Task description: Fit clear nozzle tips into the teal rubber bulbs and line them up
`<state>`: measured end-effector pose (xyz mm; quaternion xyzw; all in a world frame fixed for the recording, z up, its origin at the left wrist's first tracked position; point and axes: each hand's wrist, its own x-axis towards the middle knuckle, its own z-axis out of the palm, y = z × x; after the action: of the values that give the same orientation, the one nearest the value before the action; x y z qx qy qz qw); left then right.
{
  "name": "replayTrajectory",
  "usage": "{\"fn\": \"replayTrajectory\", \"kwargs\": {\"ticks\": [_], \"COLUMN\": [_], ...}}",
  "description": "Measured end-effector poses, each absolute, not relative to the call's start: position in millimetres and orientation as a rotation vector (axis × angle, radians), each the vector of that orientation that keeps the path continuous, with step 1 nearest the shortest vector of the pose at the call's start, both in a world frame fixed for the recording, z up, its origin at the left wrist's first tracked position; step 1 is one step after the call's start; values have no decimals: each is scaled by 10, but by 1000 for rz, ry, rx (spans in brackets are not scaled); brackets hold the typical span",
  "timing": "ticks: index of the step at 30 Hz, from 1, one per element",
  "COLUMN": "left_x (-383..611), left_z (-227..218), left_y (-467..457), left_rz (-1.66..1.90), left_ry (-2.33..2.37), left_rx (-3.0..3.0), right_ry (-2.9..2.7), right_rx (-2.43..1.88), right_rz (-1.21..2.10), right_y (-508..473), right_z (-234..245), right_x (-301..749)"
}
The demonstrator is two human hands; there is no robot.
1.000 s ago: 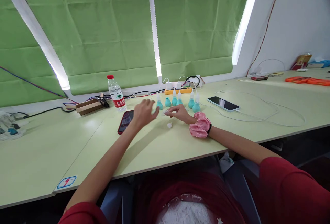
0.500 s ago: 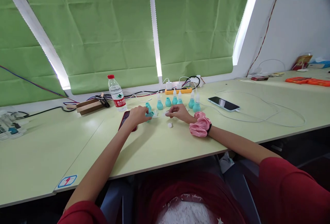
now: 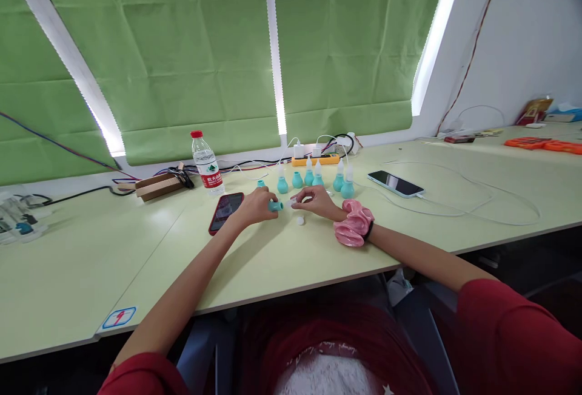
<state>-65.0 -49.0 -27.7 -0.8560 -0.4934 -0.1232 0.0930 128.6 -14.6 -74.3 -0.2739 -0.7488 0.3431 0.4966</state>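
Observation:
Over the table, my left hand [image 3: 257, 205] is closed around a teal squeeze bulb [image 3: 275, 206], its open neck pointing right. My right hand [image 3: 316, 201] pinches a small clear plastic nozzle piece [image 3: 292, 201], a short gap away from the bulb's neck. Below it a small white cap [image 3: 301, 220] lies on the tabletop. Behind my hands stand several teal bulbs with clear tips, among them one bulb [image 3: 347, 189] at the right end. A bare teal bulb [image 3: 297, 180] without a tip stands in that row. Another teal bulb [image 3: 260, 183] shows partly behind my left hand.
A red-cased phone [image 3: 224, 213] lies beside my left forearm; a water bottle [image 3: 208, 163] stands behind it. To the right a charging phone [image 3: 395, 184] trails a white cable. A yellow power strip [image 3: 315, 160] and a cardboard tray [image 3: 160, 186] sit along the wall.
My left hand has shifted right and down, turning the teal bulb so its neck faces my right hand. More of the red-cased phone shows. My right hand has barely moved.

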Motion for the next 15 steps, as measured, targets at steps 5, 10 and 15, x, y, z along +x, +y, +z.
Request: {"fn": "replayTrajectory", "kwargs": {"ticks": [5, 10, 15], "left_x": [-620, -604, -587], "left_z": [-318, -330, -307], "left_y": [-463, -455, -493], "left_rz": [-734, -943, -918], "left_ry": [-1354, -1387, -1491], "left_rx": [-2681, -2695, -2656], "right_ry": [-1593, -1527, -1546], "right_rx": [-659, -634, -618], "right_rz": [1062, 1208, 1260], "right_y": [-175, -220, -218], "right_z": [-607, -542, -557], "right_x": [1311, 1326, 1335]}}
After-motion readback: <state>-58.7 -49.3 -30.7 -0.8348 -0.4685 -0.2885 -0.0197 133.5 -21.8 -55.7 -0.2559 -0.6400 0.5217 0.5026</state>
